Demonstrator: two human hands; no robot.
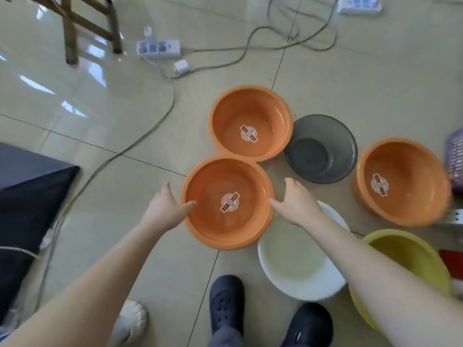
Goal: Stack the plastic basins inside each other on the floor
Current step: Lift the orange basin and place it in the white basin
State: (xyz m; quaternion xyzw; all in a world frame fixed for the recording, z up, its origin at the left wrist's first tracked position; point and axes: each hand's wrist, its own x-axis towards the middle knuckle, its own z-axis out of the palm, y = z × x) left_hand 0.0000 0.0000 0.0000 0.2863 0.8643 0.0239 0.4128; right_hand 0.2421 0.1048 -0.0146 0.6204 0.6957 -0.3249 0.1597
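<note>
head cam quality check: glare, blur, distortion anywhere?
Head view: window glare streaks the glossy tiled floor at upper left; the far-right orange plastic basin smears with motion blur at its rim; wide-angle bending curves tile seams and stretches the forearms; the centre orange basin between both hands stays sharp; shadows soft.

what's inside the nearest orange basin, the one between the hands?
Only a round red-and-white sticker on the floor of the orange plastic basin; nothing else is nested inside. Its rim overlaps the white plastic basin, hiding that edge.
</note>
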